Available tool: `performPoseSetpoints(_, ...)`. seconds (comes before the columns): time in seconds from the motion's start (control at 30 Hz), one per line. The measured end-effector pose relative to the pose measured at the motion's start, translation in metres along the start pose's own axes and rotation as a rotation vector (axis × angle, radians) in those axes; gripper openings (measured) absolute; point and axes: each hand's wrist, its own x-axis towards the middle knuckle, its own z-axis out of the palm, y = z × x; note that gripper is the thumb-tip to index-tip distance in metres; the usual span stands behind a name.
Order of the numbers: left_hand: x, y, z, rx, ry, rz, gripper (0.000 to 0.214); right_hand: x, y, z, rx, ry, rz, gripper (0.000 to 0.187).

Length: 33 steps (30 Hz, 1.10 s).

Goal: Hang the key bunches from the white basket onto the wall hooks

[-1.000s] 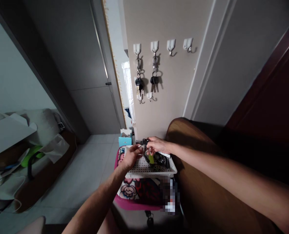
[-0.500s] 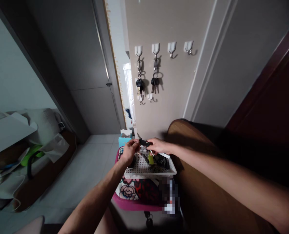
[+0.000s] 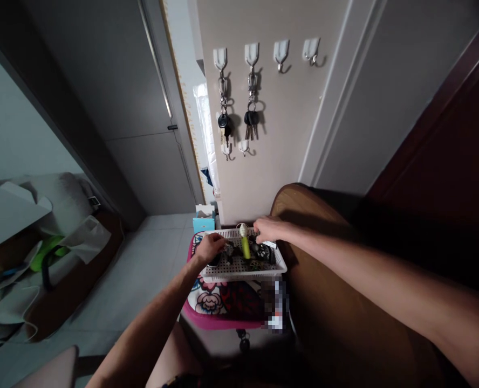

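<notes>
My left hand (image 3: 210, 247) is closed over the left part of a white plastic basket (image 3: 239, 277), its fingertips pinching a dark bunch of keys (image 3: 230, 250). My right hand (image 3: 268, 229) is closed above the basket's back right side; what its fingers grip is hidden. Beside those fingers, a yellow-green fob with a whitish top (image 3: 245, 247) stands upright, and I cannot tell whether the hand touches it. More dark items (image 3: 264, 252) lie in the right of the basket. Two key bunches, one on the left (image 3: 224, 125) and one beside it (image 3: 251, 121), hang from wall hooks.
The basket rests on a flower-patterned stool with a pink edge (image 3: 207, 319). Right of it stands a curved wooden panel (image 3: 304, 258). Other white hooks, such as one at the upper right (image 3: 311, 49), hold nothing. Behind is a blue box (image 3: 204, 223); a grey door (image 3: 142, 161) stands left.
My hands were together on a black key above the basket. They have moved apart, the left one lower. The yellow-green fob now stands upright, and the view has shifted slightly.
</notes>
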Motion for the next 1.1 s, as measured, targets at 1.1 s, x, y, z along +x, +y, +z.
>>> performPoseSetpoints(1.1, -0.017, 0.004, -0.001, 0.834, -0.240, 0.556, 0.022, -0.008, -0.003, 0.031, -0.242, -0.058, -0.202, 0.020)
